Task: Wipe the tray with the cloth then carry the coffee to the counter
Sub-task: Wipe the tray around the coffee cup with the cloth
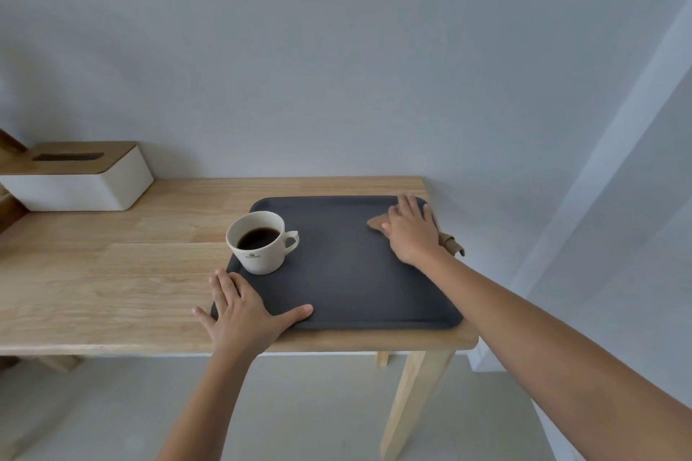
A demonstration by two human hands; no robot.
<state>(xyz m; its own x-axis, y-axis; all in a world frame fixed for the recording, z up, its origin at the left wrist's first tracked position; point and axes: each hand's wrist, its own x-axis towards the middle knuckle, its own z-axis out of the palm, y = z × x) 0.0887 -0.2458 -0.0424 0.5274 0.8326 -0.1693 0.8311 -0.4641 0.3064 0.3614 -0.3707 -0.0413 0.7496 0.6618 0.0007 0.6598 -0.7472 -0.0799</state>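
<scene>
A dark grey tray (344, 273) lies at the right end of a wooden table. On its left part stands a white cup of black coffee (260, 241), handle pointing right. My left hand (243, 311) lies flat with spread fingers on the tray's near left corner, thumb along the front rim. At the tray's far right corner my right hand (412, 232) presses palm-down on a tan cloth (376, 223). Most of the cloth is hidden under the hand; one end sticks out past the tray's right edge.
The light wooden table (112, 273) runs left from the tray. A white tissue box with a wooden lid (78, 176) stands at the back left against the wall. The table's right edge lies just beyond the tray, with a table leg (412, 404) and floor below.
</scene>
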